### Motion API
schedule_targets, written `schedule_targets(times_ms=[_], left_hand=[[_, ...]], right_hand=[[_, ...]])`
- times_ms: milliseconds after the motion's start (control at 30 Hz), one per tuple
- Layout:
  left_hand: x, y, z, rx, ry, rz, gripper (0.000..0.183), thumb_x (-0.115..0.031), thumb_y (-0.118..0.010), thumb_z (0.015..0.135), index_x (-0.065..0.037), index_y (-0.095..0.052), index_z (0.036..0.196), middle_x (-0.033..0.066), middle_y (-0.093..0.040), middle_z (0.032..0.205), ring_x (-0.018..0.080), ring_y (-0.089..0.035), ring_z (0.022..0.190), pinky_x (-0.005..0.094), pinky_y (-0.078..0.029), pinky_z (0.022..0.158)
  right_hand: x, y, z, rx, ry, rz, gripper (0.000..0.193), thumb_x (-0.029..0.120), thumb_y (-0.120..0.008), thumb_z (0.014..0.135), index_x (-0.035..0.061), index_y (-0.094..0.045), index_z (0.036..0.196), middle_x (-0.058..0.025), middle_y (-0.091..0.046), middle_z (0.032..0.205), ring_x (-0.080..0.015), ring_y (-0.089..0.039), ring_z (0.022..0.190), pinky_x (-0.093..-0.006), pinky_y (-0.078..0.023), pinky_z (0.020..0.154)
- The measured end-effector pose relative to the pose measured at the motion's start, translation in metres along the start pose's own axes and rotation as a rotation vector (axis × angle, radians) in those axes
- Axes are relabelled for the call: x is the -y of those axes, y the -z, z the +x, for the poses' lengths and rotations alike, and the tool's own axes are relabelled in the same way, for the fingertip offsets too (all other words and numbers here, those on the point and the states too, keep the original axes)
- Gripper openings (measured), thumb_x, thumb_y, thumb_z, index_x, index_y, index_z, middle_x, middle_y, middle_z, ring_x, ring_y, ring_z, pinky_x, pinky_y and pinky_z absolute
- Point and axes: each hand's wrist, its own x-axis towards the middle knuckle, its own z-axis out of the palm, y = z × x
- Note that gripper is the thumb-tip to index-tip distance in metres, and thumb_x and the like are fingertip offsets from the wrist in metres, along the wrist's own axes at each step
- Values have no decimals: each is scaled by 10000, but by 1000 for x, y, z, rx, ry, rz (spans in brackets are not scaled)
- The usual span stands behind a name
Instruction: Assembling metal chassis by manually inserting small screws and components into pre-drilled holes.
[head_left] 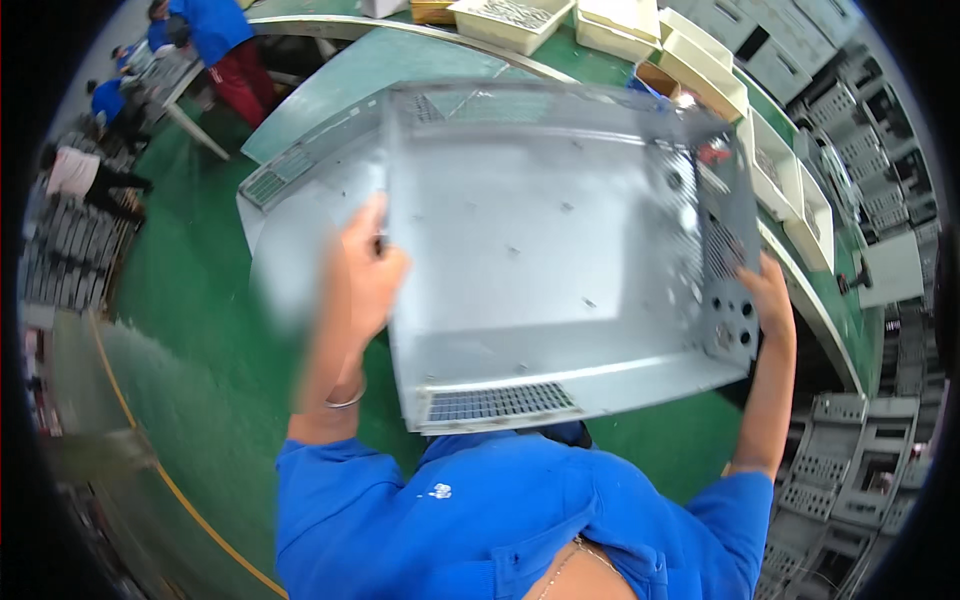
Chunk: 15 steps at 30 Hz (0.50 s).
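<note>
A large grey sheet-metal case (pixel 510 230), open-topped and shallow, is held up in front of me, tilted. It has a slotted vent along its near edge and round holes at its right end. At its left rim is my left hand (pixel 365 270), blurred, fingers closed about the edge. My right hand (pixel 768 295) grips the right end wall beside the perforations and holes; some of its fingers are hidden behind the wall. Behind the case's left side, another grey metal panel (pixel 335 180) with a vent strip shows, partly covered.
A green-topped workbench (pixel 400 60) curves behind the case. Cream bins (pixel 510 22) of small parts line its far and right sides. Stacked grey metal casings (pixel 850 450) stand at right and more at left. Several people (pixel 210 35) are at the far left.
</note>
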Motion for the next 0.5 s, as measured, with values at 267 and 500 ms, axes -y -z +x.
schedule_targets(times_ms=[267,500], left_hand=[[6,-157,-51,227,180,-101,474,-51,-500,642,47,-499,1105,227,-568,690,293,-591,615,330,-453,609],[9,-203,-62,154,272,-69,432,-31,-480,645,-9,-525,1075,222,-596,850,318,-602,785,349,-452,697]], right_hand=[[-86,102,-50,12,-267,1,291,-29,-458,671,-71,-565,939,-62,-601,815,-136,-550,714,-256,-424,677],[-143,103,20,94,-237,-123,268,-37,-484,668,-50,-584,916,-58,-601,778,-131,-546,708,-266,-431,677]])
